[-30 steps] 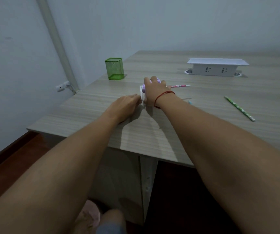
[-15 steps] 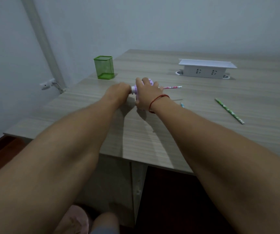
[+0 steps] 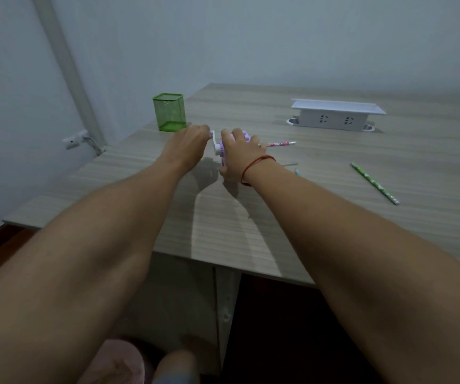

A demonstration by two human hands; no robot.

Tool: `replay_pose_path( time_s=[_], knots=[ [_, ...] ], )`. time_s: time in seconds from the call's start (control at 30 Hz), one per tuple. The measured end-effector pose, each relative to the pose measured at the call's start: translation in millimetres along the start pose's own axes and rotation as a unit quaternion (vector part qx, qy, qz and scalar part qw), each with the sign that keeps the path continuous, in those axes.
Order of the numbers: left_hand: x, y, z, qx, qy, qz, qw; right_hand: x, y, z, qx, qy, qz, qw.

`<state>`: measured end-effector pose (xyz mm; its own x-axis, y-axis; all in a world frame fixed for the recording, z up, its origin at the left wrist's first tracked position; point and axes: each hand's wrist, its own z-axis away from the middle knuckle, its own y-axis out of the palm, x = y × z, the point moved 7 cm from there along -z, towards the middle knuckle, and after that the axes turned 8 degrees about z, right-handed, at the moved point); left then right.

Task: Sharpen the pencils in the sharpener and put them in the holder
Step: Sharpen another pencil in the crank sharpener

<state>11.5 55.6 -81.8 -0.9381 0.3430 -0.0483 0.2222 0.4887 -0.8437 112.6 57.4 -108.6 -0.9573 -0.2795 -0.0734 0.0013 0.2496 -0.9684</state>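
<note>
A purple and white crank sharpener (image 3: 219,145) stands on the wooden table (image 3: 320,195). My right hand (image 3: 237,155) grips its body from above. My left hand (image 3: 188,146) holds the white crank handle on its left side. A pink patterned pencil (image 3: 278,144) sticks out of the sharpener's right side, lying level. A green pencil (image 3: 374,183) lies on the table to the right. A blue pencil tip (image 3: 296,171) peeks out behind my right forearm. The green mesh holder (image 3: 169,112) stands upright at the table's back left, with no pencil showing in it.
A white power-socket box (image 3: 335,115) sits at the back right of the table. The table's front edge runs under my forearms. A wall pipe (image 3: 65,65) and a small wall outlet (image 3: 75,139) lie to the left, beyond the table's edge.
My left hand has risen from low beside the sharpener to the top of the crank's turn. My right hand stays on the sharpener's body.
</note>
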Motion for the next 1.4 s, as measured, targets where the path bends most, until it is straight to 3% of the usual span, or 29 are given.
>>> replay_pose_path(
  time_s=[0.2,0.5,0.87,1.13,1.4],
  knots=[
    [-2,-10,5,-0.033,-0.002,0.025,0.999,2,2,-2,-0.003,-0.006,-0.005,1.000],
    [-19,-18,37,-0.052,0.067,0.016,0.996,2,1,-12,0.024,0.008,-0.021,0.999],
    [-22,2,53,0.022,0.075,0.049,0.996,3,2,-16,0.031,-0.008,-0.019,0.999],
    [-3,39,36,0.155,-0.072,0.044,0.984,2,4,-16,0.020,-0.013,-0.015,1.000],
    [8,49,18,0.127,-0.097,0.050,0.986,3,4,-19,0.039,-0.001,-0.018,0.999]
  ],
)
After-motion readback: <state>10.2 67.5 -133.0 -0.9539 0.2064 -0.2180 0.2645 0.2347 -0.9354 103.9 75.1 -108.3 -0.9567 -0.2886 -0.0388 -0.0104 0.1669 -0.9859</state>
